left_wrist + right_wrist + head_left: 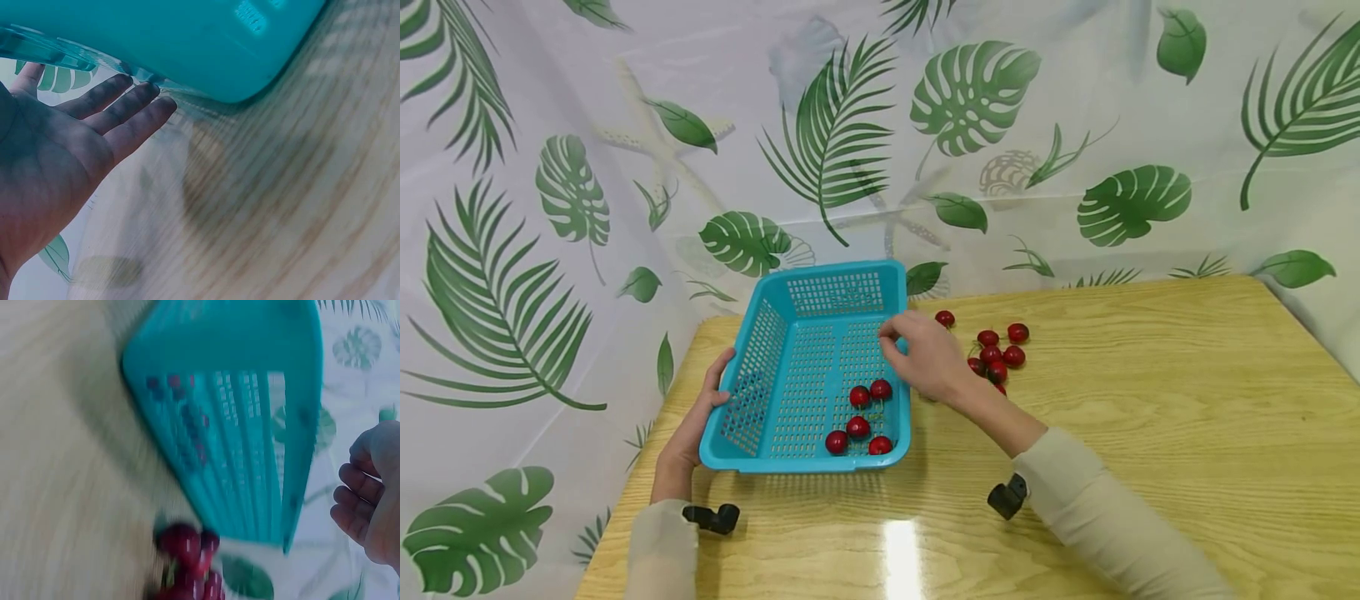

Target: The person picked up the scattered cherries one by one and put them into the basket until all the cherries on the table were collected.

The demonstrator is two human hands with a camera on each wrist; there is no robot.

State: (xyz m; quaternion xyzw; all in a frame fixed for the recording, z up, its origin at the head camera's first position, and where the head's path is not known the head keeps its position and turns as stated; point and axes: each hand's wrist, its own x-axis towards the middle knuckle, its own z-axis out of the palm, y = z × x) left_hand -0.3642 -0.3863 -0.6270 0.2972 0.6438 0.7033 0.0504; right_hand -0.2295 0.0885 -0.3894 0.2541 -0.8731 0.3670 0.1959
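Observation:
A blue-green plastic basket [831,467] with slotted walls is tilted on the table. Several red cherries [858,427] lie in its near right corner. My left hand [696,417] is at the basket's left side, its fingertips at the rim; in the left wrist view its fingers [134,125] stretch out against the outer wall. Over the right rim hangs my right hand [928,354], with its fingers curled and thumb near the index finger. Nothing shows between these fingers [359,484] in the right wrist view. More cherries [992,354] lie on the table just beyond that hand.
The pale wooden table [1150,400] stretches to the right of the basket. Behind and to the left hangs a white cloth [865,225] with green leaf prints. Both sleeves carry a small black camera mount [1007,497] at the wrist.

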